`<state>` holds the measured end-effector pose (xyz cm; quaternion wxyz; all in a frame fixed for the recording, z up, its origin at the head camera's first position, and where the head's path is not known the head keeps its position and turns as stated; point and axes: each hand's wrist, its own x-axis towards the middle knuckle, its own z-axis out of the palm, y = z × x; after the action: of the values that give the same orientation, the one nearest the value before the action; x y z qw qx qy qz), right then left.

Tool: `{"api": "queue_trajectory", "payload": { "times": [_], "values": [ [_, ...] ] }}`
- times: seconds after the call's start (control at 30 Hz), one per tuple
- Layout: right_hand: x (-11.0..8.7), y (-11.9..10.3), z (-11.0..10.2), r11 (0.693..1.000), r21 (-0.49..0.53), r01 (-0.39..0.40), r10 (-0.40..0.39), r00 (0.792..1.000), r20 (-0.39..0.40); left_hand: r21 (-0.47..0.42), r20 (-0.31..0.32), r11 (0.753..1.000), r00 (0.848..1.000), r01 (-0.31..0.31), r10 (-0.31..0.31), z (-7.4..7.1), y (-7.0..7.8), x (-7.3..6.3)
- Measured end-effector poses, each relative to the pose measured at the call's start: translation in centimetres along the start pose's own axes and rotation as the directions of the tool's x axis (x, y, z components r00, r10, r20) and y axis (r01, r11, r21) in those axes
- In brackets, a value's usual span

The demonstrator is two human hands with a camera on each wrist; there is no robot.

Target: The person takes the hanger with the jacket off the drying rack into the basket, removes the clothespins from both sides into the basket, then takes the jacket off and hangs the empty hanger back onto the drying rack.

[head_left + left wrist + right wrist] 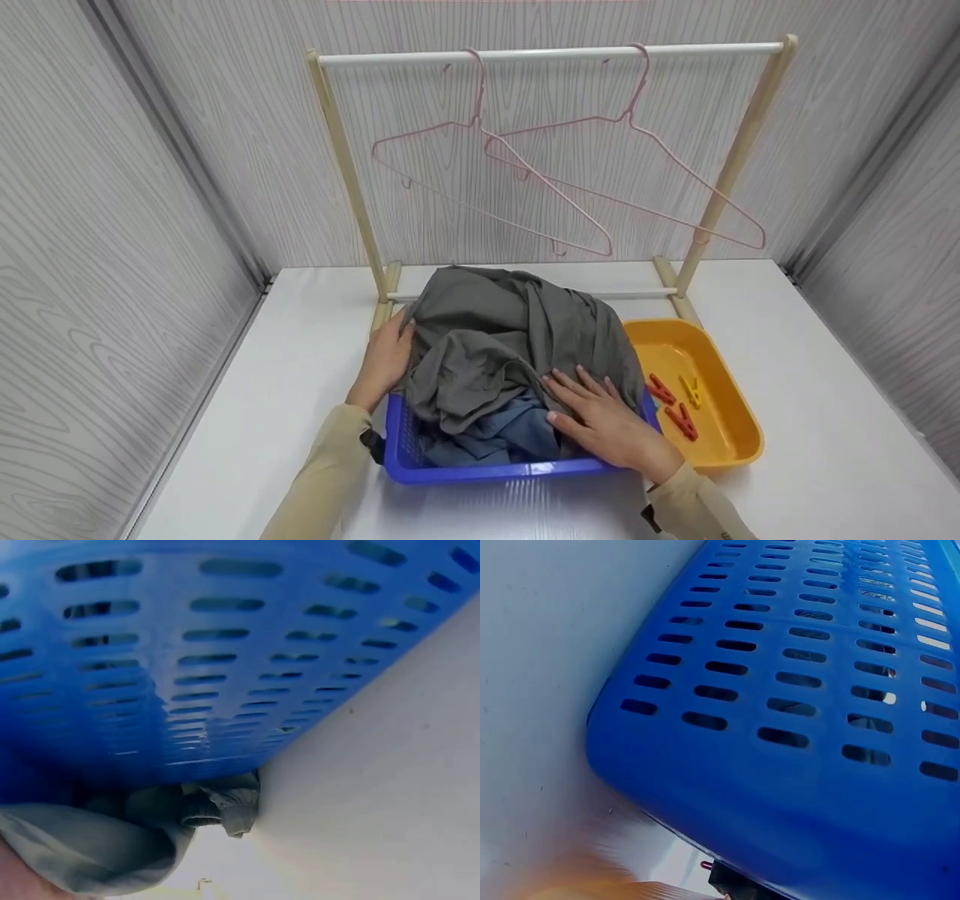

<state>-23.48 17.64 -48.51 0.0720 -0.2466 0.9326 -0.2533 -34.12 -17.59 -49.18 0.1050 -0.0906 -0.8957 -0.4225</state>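
Note:
A dark grey garment (487,300) lies heaped over a blue plastic basket (480,474), with a blue garment (510,435) showing under it at the front. My left hand (385,360) holds the grey garment by its left edge, where the cloth hides part of the fingers. In the left wrist view, grey cloth (97,847) hangs beyond the slotted basket wall (202,660), next to a bit of that hand. My right hand (600,420) rests on the heap's front right with its fingers spread. Slotted basket wall (780,697) fills most of the right wrist view.
An orange tray (731,405) beside the basket's right side holds red clothespins (681,422) and a yellow one (691,391). Behind stands a rack with a white rail (555,55), carrying two pink hangers (585,210). Patterned panels (112,262) bound the white table (292,322).

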Motion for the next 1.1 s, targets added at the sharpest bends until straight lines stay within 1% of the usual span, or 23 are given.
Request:
{"api": "queue_trajectory", "payload": {
  "times": [0.1, 0.2, 0.27, 0.37, 0.43, 0.47, 0.53, 0.6, 0.67, 0.73, 0.8, 0.87, 0.97, 1.03, 1.1],
  "values": [
    [0.0, -0.1, 0.0, 1.000, 0.006, -0.007, 0.007, 1.000, -0.001, -0.042, 0.007, 0.998, 0.999, -0.041, 0.041, 0.0, 0.2, -0.3],
    [-0.1, 0.0, 0.1, 1.000, 0.018, -0.007, 0.007, 1.000, -0.006, -0.056, 0.029, 0.995, 0.996, -0.080, 0.082, 0.0, 0.8, -1.0],
    [-0.2, 0.0, 0.1, 1.000, 0.021, -0.009, 0.009, 1.000, -0.007, -0.061, 0.048, 0.992, 0.992, -0.111, 0.114, 0.0, 1.5, -1.5],
    [-0.2, 0.0, 0.0, 1.000, 0.023, -0.013, 0.013, 1.000, -0.014, -0.055, 0.086, 0.985, 0.982, -0.162, 0.166, 0.0, 3.2, -2.6],
    [-0.1, 0.0, 0.0, 1.000, 0.025, -0.014, 0.015, 1.000, -0.018, -0.034, 0.117, 0.977, 0.970, -0.212, 0.214, 0.0, 4.3, -3.5],
    [-0.1, 0.0, 0.0, 1.000, 0.027, -0.015, 0.015, 1.000, -0.020, -0.009, 0.141, 0.972, 0.962, -0.237, 0.236, 0.1, 4.7, -4.0],
    [0.0, -0.1, 0.0, 0.999, 0.029, -0.018, 0.018, 1.000, -0.019, 0.068, 0.199, 0.953, 0.940, -0.296, 0.278, 0.4, 5.5, -5.2],
    [0.0, 0.0, 0.0, 0.999, 0.029, -0.021, 0.022, 1.000, -0.018, 0.159, 0.278, 0.921, 0.912, -0.354, 0.303, 0.9, 6.0, -6.3],
    [0.0, 0.0, 0.0, 0.999, 0.023, -0.028, 0.028, 1.000, -0.014, 0.256, 0.366, 0.878, 0.881, -0.404, 0.299, 1.4, 6.3, -7.4],
    [0.0, 0.0, -0.1, 0.999, 0.015, -0.033, 0.033, 0.999, -0.016, 0.326, 0.443, 0.837, 0.853, -0.439, 0.276, 2.0, 6.4, -8.1],
    [0.0, 0.1, -0.1, 0.999, 0.008, -0.036, 0.036, 0.999, -0.018, 0.369, 0.503, 0.811, 0.831, -0.455, 0.237, 2.5, 6.5, -8.5],
    [0.0, 0.1, -0.1, 0.999, 0.007, -0.033, 0.034, 0.999, -0.022, 0.387, 0.539, 0.802, 0.818, -0.454, 0.202, 2.9, 6.5, -8.7],
    [0.1, 0.1, 0.0, 1.000, 0.009, -0.028, 0.028, 0.999, -0.020, 0.390, 0.572, 0.812, 0.805, -0.434, 0.155, 3.3, 6.5, -8.7],
    [0.2, 0.0, 0.0, 1.000, 0.011, -0.026, 0.026, 0.999, -0.018, 0.385, 0.582, 0.820, 0.801, -0.424, 0.141, 3.4, 6.4, -8.7],
    [0.2, 0.0, 0.1, 1.000, 0.010, -0.029, 0.029, 0.999, -0.020, 0.381, 0.585, 0.828, 0.801, -0.412, 0.129, 3.4, 6.4, -8.7]
  ]
}}
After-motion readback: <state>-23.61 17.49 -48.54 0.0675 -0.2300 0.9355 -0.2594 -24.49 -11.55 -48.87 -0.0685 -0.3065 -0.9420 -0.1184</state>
